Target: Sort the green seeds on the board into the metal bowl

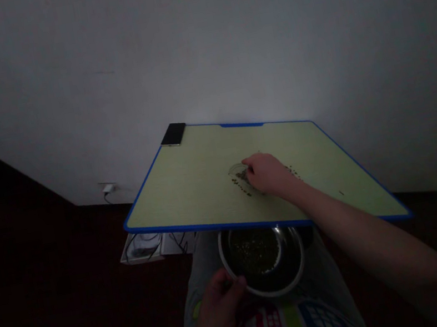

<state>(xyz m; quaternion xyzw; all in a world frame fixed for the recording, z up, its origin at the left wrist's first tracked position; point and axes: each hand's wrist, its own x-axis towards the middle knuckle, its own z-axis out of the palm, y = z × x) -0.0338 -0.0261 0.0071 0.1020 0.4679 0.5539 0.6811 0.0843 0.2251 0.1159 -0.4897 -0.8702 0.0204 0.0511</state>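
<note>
Left hand (220, 304) grasps the near-left rim of the bowl (275, 292), thumb lapped over the lip, remaining fingers bunched outside it. Moving right from that grip: bowl body sits up and right of the thumb, over the lap (329, 273), far edge tucked under the front of the table (188, 183). Bowl is round, mouth up toward the camera, so axis is roughly vertical. Dark fill inside with bright specks; can't tell wet or dry. Above it on the tabletop, small dark bits (242, 184) lie just left of the right hand (266, 173), a loose trail slanting from upper left to lower right. Thin curved edge of something clear (235, 167) shows by the same fingers, partly covered; its full shape is hidden. Right hand is curled, knuckles up, index side pointing left, forearm running back to lower right across the table's front edge. Fingertips hidden, can't tell if it's pinching anything. More bits are scattered just right of the knuckles. Further right, near the forearm, one short dark sliver lies alone, long axis tilted down to the right.
</note>
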